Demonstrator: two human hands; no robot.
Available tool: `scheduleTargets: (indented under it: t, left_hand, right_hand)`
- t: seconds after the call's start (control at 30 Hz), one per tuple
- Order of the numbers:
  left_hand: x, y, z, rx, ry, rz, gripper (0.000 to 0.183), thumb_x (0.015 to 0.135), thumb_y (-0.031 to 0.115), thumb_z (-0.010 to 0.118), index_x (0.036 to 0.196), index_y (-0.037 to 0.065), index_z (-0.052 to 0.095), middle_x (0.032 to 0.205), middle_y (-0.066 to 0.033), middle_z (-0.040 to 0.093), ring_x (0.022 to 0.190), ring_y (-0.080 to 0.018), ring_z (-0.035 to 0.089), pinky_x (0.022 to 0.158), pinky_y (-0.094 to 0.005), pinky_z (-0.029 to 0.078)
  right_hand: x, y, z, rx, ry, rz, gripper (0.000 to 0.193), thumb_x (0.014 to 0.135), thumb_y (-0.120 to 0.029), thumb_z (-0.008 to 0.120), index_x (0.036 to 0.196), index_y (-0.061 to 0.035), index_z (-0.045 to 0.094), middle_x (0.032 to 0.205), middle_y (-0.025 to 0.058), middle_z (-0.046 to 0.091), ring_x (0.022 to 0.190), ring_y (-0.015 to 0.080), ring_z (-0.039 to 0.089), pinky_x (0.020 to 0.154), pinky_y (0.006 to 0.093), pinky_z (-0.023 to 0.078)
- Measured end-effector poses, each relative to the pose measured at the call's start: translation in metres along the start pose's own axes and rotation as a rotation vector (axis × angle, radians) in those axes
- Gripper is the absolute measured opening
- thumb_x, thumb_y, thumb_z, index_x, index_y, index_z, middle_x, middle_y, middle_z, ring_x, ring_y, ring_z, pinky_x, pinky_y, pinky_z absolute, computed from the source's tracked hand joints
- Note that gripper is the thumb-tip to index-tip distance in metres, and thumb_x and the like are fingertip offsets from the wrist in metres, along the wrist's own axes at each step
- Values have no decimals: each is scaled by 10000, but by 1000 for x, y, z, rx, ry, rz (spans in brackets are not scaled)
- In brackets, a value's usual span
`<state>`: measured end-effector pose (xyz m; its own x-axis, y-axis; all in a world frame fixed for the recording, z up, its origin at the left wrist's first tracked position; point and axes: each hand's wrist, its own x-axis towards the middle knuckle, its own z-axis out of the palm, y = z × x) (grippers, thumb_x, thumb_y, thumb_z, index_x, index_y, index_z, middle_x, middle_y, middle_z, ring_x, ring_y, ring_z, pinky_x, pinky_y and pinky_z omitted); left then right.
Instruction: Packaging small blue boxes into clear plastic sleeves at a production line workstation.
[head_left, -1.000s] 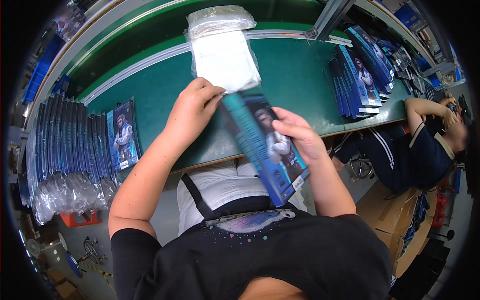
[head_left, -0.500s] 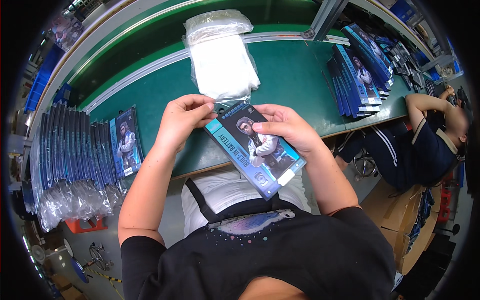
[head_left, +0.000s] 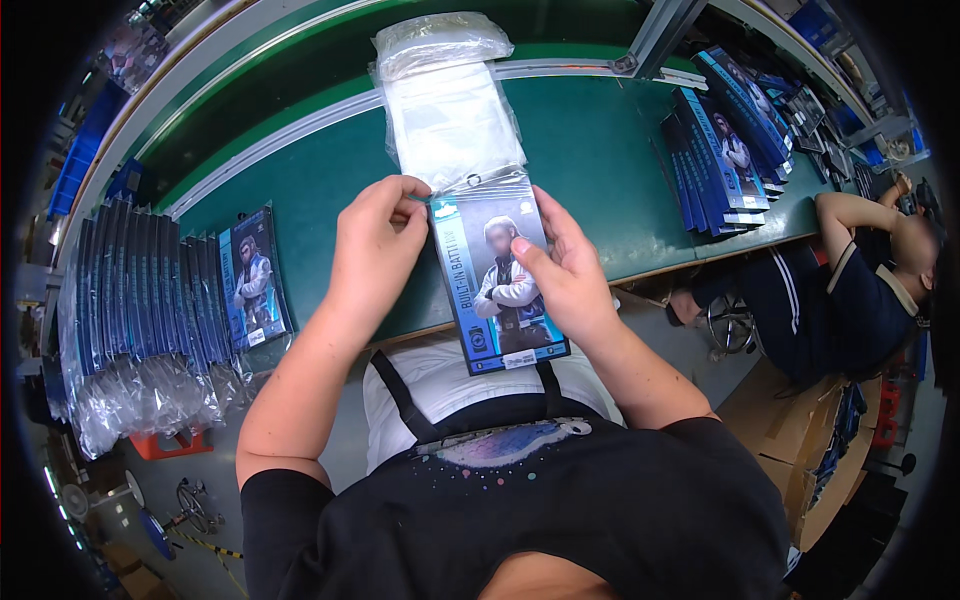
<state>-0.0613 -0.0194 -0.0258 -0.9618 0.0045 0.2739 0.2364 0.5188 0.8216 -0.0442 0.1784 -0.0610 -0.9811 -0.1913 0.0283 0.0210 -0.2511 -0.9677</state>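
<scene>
A flat blue-and-black printed box [head_left: 463, 318] with a picture of a figure on it lies in my right hand [head_left: 578, 272]. The thumb rests on its face, and the fingers are hidden behind its right edge. Clear film of a plastic bag [head_left: 500, 184] covers the box's far end. At the box's far left corner, my left hand [head_left: 375, 250] is closed, with thumb and fingertips pinching the bag's edge. Just beyond, a stack of clear plastic bags [head_left: 450, 115] lies on the green table.
Bagged boxes [head_left: 140, 290] stand in a row at the left, one facing up [head_left: 252, 285]. More boxes [head_left: 715, 150] are piled at the far right of the green table [head_left: 590, 130]. A co-worker [head_left: 850, 290] sits at the right, near an open carton [head_left: 790, 420].
The box has turned from slanted to nearly straight, its near end swinging left. Its far end now shows under the bag's film. Both hands stay close to it.
</scene>
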Motion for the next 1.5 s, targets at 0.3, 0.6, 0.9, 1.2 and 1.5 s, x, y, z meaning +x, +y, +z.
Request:
scheduleTargets:
  t: [0.3,0.6,0.9,1.2,1.5]
  left_hand:
    - [-30,-15,3,198,136,544,225,731,-107,633,928,2,628,869,-112,604,773,-249,625,661,-322,512]
    - [-33,-2,10,-1270,-37,-666,363,888,174,617,1179,-25,530,1072,-136,627,924,-218,640,815,-346,532]
    - [-17,15,-7,-1356,3,-622,365,902,129,556,1204,-68,495,1151,-183,598,1054,-284,610,912,-407,500]
    - [-37,44,-6,-1079,-730,-289,519,939,325,529,1262,-80,487,1248,-227,543,1186,-331,528,998,-461,433]
    - [-54,14,-4,-1563,-473,-460,462,911,88,424,1359,-23,396,1146,-152,598,997,-205,607,848,-343,500]
  right_hand:
    - [-1,-21,0,158,129,248,297,827,-25,664,1052,73,495,950,151,632,804,125,627,691,241,517]
    - [-14,-11,8,179,-171,255,156,818,-117,727,831,1,626,779,43,655,704,60,599,636,214,486]
    - [-10,-56,1,-263,-412,59,1055,666,-55,828,1488,-51,165,1247,148,538,1088,154,539,903,293,457]
    - [-4,-89,-5,-376,99,-1075,149,886,97,441,962,33,553,833,107,583,705,139,552,688,256,479]
    - [-20,-53,51,-524,-472,-786,337,779,-79,670,1103,-20,596,859,116,620,767,282,594,684,360,482]
